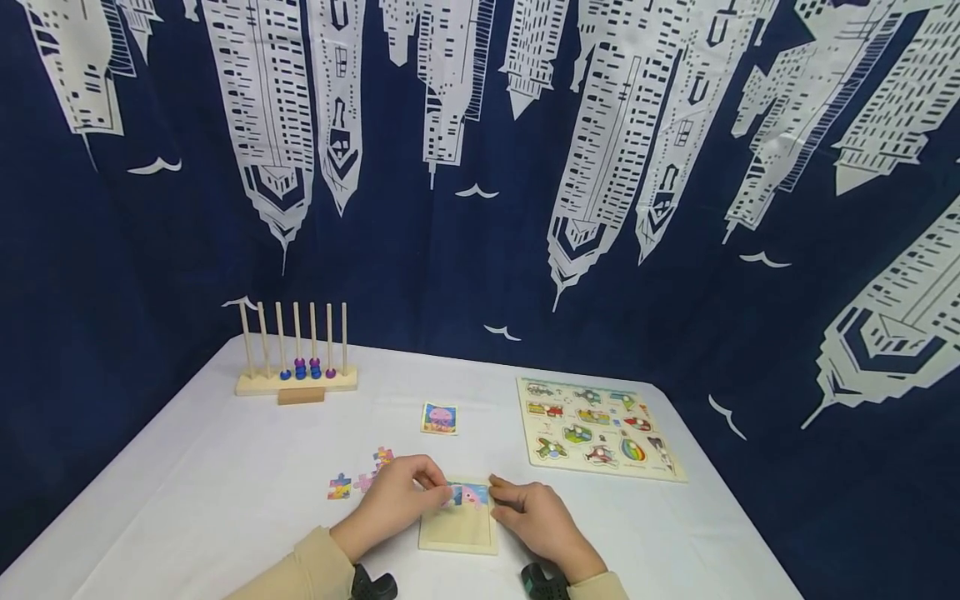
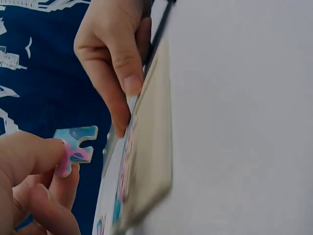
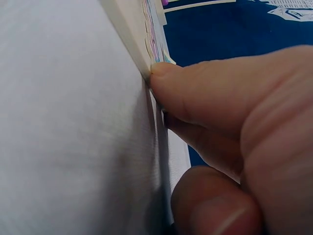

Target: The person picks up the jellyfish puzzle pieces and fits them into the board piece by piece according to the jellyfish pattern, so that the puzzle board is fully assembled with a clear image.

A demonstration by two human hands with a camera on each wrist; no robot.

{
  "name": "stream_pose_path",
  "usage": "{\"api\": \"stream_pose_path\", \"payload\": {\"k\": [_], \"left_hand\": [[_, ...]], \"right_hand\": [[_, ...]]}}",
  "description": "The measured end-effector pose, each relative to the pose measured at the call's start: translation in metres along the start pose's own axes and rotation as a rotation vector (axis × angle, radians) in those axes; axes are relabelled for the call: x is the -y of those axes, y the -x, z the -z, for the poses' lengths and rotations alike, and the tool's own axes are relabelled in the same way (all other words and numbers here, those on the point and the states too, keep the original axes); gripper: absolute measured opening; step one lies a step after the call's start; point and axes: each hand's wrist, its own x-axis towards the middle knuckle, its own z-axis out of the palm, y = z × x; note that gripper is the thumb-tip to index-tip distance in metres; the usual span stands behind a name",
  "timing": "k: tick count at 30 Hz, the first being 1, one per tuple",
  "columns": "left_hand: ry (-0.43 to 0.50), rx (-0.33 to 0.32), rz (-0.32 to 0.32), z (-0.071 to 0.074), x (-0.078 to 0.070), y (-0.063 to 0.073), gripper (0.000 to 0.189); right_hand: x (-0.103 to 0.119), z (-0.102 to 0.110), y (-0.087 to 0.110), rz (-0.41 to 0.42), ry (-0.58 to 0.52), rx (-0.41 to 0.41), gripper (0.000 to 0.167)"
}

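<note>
A shallow wooden puzzle tray (image 1: 457, 533) lies on the white table, with picture pieces (image 1: 474, 495) along its far side and bare wood nearer me. Over its far left part, my left hand (image 1: 401, 500) pinches a jigsaw piece (image 2: 76, 149) between thumb and fingers; the piece is blue with pink and appears raised off the tray in the left wrist view. My right hand (image 1: 542, 518) holds the tray's right edge near the far corner, thumb (image 3: 168, 81) against the rim. Left of the tray lie loose jigsaw pieces (image 1: 339, 487), partly hidden by my left hand.
A small jellyfish picture card (image 1: 439, 418) lies beyond the tray. At the back left stands a wooden peg rack (image 1: 255, 384) with blue and purple beads, a wooden block (image 1: 302, 396) before it. A vehicle puzzle board (image 1: 600, 425) lies at the right. Behind hangs a dark blue curtain (image 1: 420, 267).
</note>
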Motion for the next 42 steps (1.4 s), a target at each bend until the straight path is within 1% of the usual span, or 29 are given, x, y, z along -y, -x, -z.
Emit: {"api": "stream_pose_path", "payload": {"k": [3,5,9,12,16,18,23,27,30,33,35,37,42], "left_hand": [[0.013,0.024,-0.006,-0.011,-0.005,-0.005,0.013],[-0.002,0.048,-0.004,-0.018,-0.008,-0.008,0.013],[-0.074,0.079,-0.024,-0.031,-0.009,-0.008,0.012],[-0.14,0.069,-0.045,-0.037,-0.008,-0.006,0.012],[-0.22,0.03,-0.08,-0.042,-0.003,-0.006,0.01],[-0.261,0.006,-0.109,-0.045,0.0,-0.007,0.01],[-0.353,-0.032,-0.162,-0.048,0.002,-0.007,0.008],[-0.375,-0.042,-0.176,-0.048,0.002,-0.005,0.006],[-0.386,-0.02,-0.196,-0.047,0.004,-0.003,0.011],[-0.412,0.019,-0.249,-0.045,0.004,0.0,0.016],[-0.412,0.038,-0.284,-0.044,0.004,0.0,0.014],[-0.41,0.046,-0.306,-0.044,0.004,0.0,0.012],[-0.415,0.056,-0.312,-0.045,0.004,0.0,0.01]], "right_hand": [[0.0,0.001,0.0,0.001,0.01,-0.004,0.034],[-0.001,0.001,0.0,0.006,0.013,-0.008,0.034],[-0.003,-0.001,0.001,0.009,0.002,-0.006,0.034],[-0.003,-0.003,0.001,0.013,-0.007,0.001,0.034],[-0.002,-0.003,0.0,0.023,-0.001,0.003,0.034],[0.0,-0.002,-0.001,0.027,0.002,0.003,0.034],[0.0,0.0,-0.002,0.024,0.008,0.0,0.034],[0.0,0.0,-0.003,0.019,0.016,0.0,0.034],[-0.001,0.0,-0.003,0.022,0.01,0.005,0.034],[-0.001,0.0,-0.002,0.024,0.007,0.008,0.035],[-0.002,0.0,-0.002,0.023,0.008,0.009,0.035],[-0.002,0.001,-0.001,0.021,0.009,0.008,0.034],[-0.002,0.001,-0.001,0.025,0.013,0.001,0.034]]}}
